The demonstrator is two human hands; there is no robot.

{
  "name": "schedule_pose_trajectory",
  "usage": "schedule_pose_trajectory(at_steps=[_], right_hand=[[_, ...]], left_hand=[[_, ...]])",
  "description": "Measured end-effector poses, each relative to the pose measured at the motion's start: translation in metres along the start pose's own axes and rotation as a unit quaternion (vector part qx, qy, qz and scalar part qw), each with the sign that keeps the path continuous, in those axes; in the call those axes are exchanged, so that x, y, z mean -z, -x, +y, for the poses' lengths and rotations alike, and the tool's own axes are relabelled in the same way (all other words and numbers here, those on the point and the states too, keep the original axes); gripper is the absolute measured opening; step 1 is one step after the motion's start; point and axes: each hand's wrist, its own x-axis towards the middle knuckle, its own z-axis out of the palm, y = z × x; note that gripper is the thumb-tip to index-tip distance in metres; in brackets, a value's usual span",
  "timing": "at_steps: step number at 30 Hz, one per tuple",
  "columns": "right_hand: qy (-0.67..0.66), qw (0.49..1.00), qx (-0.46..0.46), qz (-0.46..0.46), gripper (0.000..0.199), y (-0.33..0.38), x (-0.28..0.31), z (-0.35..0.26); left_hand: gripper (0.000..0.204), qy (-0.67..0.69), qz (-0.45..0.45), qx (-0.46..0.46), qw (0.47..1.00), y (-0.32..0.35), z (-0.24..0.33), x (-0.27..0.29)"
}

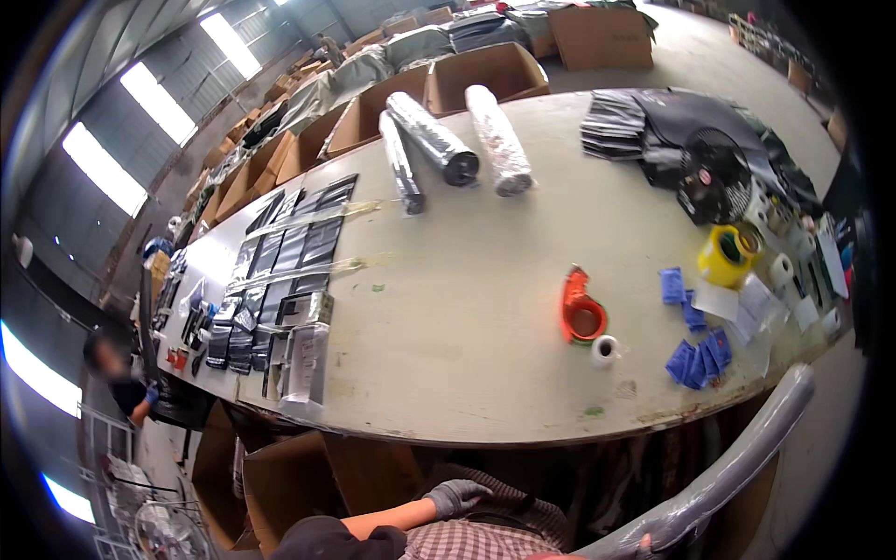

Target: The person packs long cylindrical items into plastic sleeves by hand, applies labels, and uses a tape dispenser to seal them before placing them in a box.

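My left hand (455, 497), in a grey glove, rests against the checked cloth at my waist. Its fingers lie fairly flat and it holds nothing that I can see. At the lower right, a long grey roll wrapped in clear plastic (737, 462) slants up from the bottom edge, bending past the table's near corner. Only a few fingertips of my right hand (644, 543) show, curled against the roll's lower part; the rest is cut off. On the table nearest to me are an orange tape dispenser (584, 317) and a small white roll (605, 350).
The pale table (448, 327) holds wrapped rolls (434, 140) at its far side. Black flat packs (289, 243) lie left, a black fan (714, 175), yellow tape (728, 255) and blue packets (698, 359) right. Cardboard boxes (294, 481) stand below; another person (126, 378) is at left.
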Motion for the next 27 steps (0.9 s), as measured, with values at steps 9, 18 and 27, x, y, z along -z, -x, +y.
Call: schedule_pose_trajectory(at_steps=[9, 18, 27], right_hand=[[-0.209, 0.913, 0.060, -0.344, 0.074, -0.002, -0.132, -0.351], [0.044, 0.850, 0.247, -0.463, 0.116, 0.045, -0.280, -0.420], [0.137, 0.823, 0.231, -0.501, 0.116, 0.008, -0.302, -0.482]], left_hand=[[0.026, 0.008, 0.411, -0.116, 0.904, 0.084, -0.096, 0.241], [0.017, 0.100, 0.710, 0.209, 0.665, 0.267, -0.376, 0.354], [0.036, -0.311, 0.190, 0.266, 0.892, 0.236, -0.492, 0.462]])
